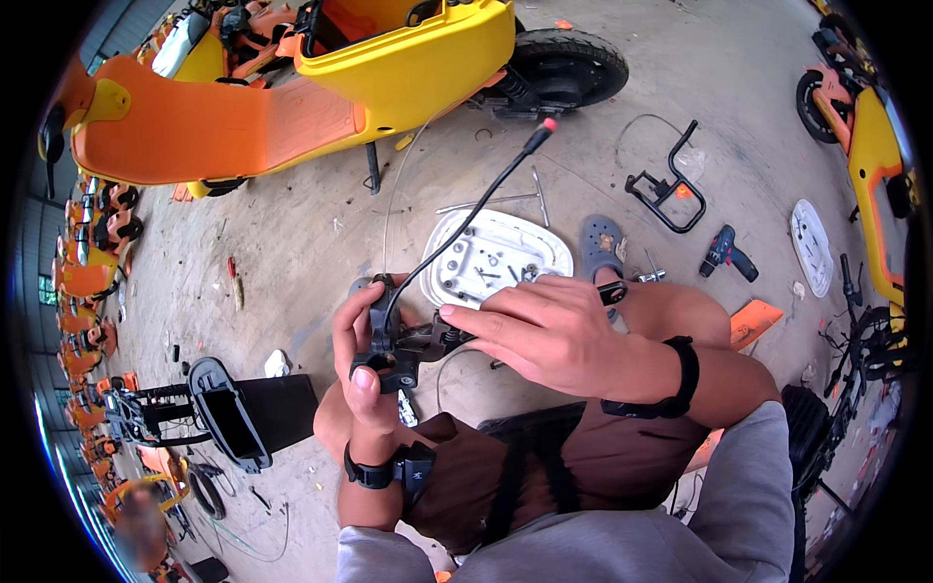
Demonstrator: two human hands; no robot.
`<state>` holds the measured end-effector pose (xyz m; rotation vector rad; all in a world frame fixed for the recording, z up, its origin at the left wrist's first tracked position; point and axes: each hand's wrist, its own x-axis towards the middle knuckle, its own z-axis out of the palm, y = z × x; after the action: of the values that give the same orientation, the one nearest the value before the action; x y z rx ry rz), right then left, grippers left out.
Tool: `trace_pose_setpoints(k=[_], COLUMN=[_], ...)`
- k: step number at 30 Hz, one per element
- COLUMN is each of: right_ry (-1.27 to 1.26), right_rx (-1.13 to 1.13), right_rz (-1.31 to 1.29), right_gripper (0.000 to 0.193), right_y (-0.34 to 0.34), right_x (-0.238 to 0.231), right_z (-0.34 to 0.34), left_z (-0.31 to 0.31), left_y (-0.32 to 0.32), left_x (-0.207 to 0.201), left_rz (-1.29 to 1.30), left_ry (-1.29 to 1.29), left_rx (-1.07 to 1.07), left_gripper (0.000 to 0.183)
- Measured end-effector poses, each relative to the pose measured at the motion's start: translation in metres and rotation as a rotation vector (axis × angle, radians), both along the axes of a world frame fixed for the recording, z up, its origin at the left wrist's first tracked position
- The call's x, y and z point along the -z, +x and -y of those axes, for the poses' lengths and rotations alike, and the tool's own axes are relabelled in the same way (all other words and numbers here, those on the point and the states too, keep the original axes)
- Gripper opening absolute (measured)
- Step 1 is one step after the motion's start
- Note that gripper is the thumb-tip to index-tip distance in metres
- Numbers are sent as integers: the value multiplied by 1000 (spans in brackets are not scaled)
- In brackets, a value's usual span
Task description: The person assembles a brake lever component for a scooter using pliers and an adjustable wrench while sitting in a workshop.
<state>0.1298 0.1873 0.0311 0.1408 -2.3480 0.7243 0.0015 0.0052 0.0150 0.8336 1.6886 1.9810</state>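
My left hand [354, 335] is wrapped round a black brake lever [397, 372] with a clamp at its lower end. From the lever a black wire [462, 225] rises to the upper right, ending in a red plug [549, 124]. A thin grey cable [391, 199] also runs up from it. My right hand [554, 330] closes its fingertips on the lever's right end, by a small coiled part; its thumb is mostly hidden. Just beyond both hands lies a white tray [564, 257] of bolts and small metal parts.
A yellow-orange scooter [408, 83] stands across the far side. On the floor lie a cordless drill [727, 255], a black tube frame [680, 189], a T-handle wrench [539, 199], a screwdriver [236, 284] and a white lid [810, 248]. A grey clog [601, 243] sits beside the tray.
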Motion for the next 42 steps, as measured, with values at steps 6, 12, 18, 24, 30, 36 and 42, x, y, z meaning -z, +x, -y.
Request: trace_pose_setpoints(k=[6, 12, 18, 24, 30, 36, 42], right_ry=[-35, -85, -124, -258, -267, -198, -512], right_rx=[30, 2, -55, -41, -42, -46, 17], right_rz=[136, 252, 375, 487, 603, 690, 196], right_gripper=[52, 39, 41, 36, 36, 35, 35], right_y=[-4, -6, 1, -6, -9, -7, 0], right_x=[12, 19, 22, 14, 13, -3, 0], right_z=[-9, -15, -18, -14, -17, -26, -19], left_z=[-13, -17, -20, -18, -25, -18, -28], left_y=[4, 13, 9, 8, 1, -11, -13], left_x=[3, -2, 0, -3, 4, 6, -7], left_rz=[32, 137, 234, 167, 209, 522, 941], left_ry=[-196, -224, -221, -288, -315, -79, 46], left_rx=[-20, -75, -51, -43, -14, -32, 72], left_gripper=[73, 65, 60, 49, 45, 70, 93])
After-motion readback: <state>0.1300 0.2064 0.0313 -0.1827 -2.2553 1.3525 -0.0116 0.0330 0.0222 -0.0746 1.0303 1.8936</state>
